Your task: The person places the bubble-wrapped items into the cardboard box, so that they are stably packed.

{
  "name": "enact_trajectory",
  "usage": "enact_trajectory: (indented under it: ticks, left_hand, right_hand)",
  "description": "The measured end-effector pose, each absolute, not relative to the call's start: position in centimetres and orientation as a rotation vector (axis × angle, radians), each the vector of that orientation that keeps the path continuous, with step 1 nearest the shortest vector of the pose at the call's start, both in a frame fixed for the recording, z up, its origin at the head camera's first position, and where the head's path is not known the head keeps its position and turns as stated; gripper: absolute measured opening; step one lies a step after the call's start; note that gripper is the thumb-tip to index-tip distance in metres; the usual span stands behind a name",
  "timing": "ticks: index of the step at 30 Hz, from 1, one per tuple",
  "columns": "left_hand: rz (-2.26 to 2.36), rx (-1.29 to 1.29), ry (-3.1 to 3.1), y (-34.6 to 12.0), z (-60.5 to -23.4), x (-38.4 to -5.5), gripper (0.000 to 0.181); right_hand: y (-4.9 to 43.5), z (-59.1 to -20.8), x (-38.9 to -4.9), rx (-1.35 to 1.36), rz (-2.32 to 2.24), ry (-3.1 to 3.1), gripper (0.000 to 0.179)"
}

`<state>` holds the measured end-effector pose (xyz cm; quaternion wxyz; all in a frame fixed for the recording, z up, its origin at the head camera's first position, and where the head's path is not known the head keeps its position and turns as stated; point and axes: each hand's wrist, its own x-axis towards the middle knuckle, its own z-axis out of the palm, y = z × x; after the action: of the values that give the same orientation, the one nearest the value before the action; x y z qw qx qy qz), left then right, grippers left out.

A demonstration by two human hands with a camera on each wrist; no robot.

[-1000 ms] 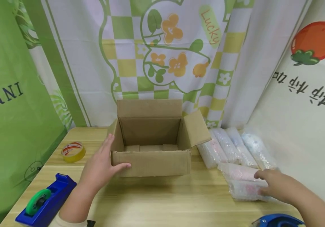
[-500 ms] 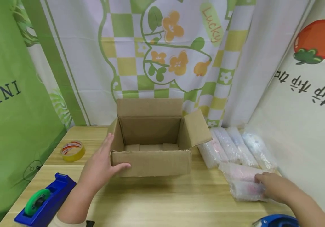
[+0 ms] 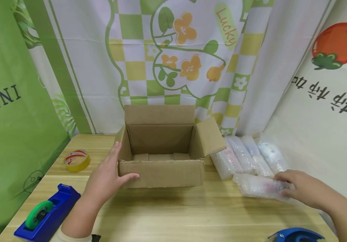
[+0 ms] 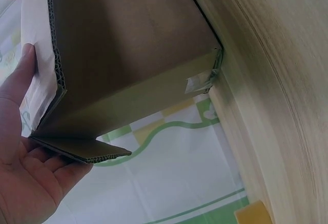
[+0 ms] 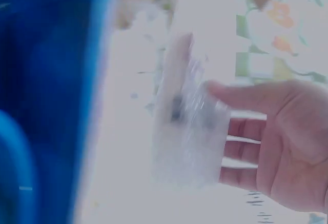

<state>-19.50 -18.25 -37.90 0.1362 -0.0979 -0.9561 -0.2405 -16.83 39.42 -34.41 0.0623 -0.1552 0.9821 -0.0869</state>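
An open cardboard box [image 3: 161, 174] stands on the wooden table with its flaps up and spread. My left hand [image 3: 105, 179] grips its front left corner, thumb over the front flap and fingers behind the left flap. In the left wrist view the fingers [image 4: 72, 175] lie against the outside of that flap. My right hand [image 3: 300, 188] holds a clear bubble-wrapped packet [image 3: 259, 186] by its right end, right of the box. The right wrist view shows the thumb over the packet [image 5: 192, 131] and the fingers behind it; its contents are blurred.
Several bubble-wrapped packets [image 3: 246, 158] lie side by side right of the box. At the left are a yellow tape roll [image 3: 77, 161] and a blue tape dispenser [image 3: 47, 213] with a green wheel. Another blue object [image 3: 296, 233] sits at the front right edge.
My right hand now grips the packet's end and has moved slightly away from me. The packet has tipped and looks narrower. My left hand and the box have stayed put.
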Motion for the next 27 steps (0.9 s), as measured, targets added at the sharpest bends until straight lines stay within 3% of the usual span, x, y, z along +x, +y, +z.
enact_trajectory:
  ticks: [12, 27]
  left_hand:
    - [-0.699, -0.293, -2.759, -18.3, -37.9, -19.7, 0.118]
    - [-0.697, -0.292, -2.771, -18.3, -37.9, -19.6, 0.119]
  right_hand:
    - [35.3, -26.0, -17.3, -0.619, -0.525, 3.289, 0.032]
    - [24.9, -21.2, -22.5, -0.903, -0.723, 3.288, 0.028]
